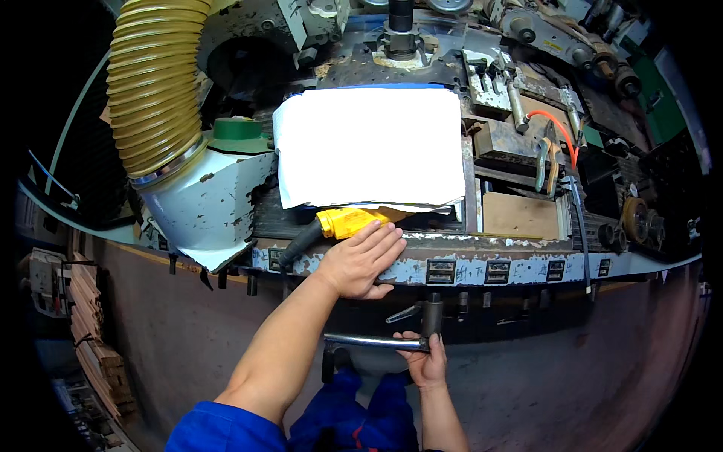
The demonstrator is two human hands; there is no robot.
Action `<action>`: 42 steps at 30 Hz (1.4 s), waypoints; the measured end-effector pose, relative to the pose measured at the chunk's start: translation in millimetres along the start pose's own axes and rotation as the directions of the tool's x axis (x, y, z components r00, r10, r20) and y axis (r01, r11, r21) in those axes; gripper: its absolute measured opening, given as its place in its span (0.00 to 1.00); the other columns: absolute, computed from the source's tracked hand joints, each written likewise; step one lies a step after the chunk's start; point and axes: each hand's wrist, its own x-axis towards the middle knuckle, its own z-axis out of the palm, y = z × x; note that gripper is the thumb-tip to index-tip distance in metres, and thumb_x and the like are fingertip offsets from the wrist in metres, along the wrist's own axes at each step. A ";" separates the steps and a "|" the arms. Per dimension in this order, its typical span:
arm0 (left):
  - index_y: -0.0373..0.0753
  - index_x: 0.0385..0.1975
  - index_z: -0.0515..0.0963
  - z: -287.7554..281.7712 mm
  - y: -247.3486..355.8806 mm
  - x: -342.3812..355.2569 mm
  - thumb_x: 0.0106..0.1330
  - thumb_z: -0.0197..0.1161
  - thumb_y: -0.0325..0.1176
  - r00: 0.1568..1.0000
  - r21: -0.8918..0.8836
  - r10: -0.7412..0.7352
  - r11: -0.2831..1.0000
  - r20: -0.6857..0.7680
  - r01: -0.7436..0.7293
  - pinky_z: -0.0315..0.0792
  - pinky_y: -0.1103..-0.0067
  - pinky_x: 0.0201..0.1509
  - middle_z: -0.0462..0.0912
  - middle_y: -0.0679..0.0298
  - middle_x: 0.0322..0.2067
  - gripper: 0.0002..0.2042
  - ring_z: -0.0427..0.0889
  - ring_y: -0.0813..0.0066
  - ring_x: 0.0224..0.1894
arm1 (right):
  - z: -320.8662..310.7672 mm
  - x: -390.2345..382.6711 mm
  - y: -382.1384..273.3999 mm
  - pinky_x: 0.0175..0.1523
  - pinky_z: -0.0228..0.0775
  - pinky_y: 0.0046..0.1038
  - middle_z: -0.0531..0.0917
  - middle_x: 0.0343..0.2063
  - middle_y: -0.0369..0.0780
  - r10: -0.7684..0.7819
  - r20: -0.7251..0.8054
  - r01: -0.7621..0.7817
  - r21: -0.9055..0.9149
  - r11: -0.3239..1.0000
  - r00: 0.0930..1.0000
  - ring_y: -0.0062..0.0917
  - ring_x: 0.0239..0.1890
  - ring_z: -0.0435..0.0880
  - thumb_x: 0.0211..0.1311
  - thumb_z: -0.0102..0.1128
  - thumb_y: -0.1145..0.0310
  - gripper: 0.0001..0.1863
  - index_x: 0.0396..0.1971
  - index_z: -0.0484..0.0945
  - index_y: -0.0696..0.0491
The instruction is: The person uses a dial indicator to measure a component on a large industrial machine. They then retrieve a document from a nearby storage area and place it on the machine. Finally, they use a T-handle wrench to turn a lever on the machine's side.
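Observation:
My left hand (361, 260) lies flat with fingers stretched out on the machine's front edge. Its fingertips reach the yellow casing (354, 223), which looks like a hand-held control pendant and has a black cable sleeve; its far part is hidden under a stack of white paper (369, 147). Lower down, in front of the machine, my right hand (426, 363) is closed around a metal hand crank (369, 342). The crank has a shiny bar, a dark upright socket at its right end and a dark grip at its left end.
A ribbed yellow hose (154, 90) enters a worn metal hood (199, 203) on the left. Pliers (547, 162) and an orange air line (557, 120) lie at the right. Wooden strips (94, 324) are stacked on the floor at far left.

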 end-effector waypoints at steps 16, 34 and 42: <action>0.33 0.66 0.71 2.1 -2.6 -7.0 0.55 0.67 0.54 0.998 0.025 0.029 0.999 -0.053 -0.028 0.53 0.61 0.80 0.74 0.51 0.67 0.41 0.68 0.55 0.72 | -5.1 -105.2 63.8 0.55 0.84 0.45 0.86 0.42 0.55 0.044 -0.051 -0.054 -0.208 0.977 0.998 0.50 0.49 0.88 0.72 0.59 0.66 0.28 0.63 0.63 0.63; 0.40 0.71 0.66 -37.3 -75.2 -130.7 0.65 0.64 0.52 0.916 0.085 -0.350 0.925 -0.195 0.371 0.51 0.57 0.80 0.68 0.47 0.68 0.36 0.63 0.48 0.73 | 78.2 -88.9 129.3 0.53 0.84 0.48 0.86 0.42 0.55 0.036 0.047 -0.034 -0.043 0.998 0.998 0.49 0.50 0.87 0.76 0.54 0.55 0.25 0.61 0.63 0.56; 0.37 0.59 0.76 -17.4 -79.7 -132.6 0.60 0.62 0.45 0.890 -0.019 -0.363 0.928 -0.276 0.372 0.59 0.55 0.75 0.75 0.46 0.62 0.28 0.70 0.44 0.67 | 62.3 -26.1 144.1 0.55 0.84 0.53 0.87 0.43 0.52 0.118 0.187 -0.158 0.214 0.964 0.975 0.52 0.52 0.87 0.79 0.47 0.48 0.28 0.67 0.65 0.53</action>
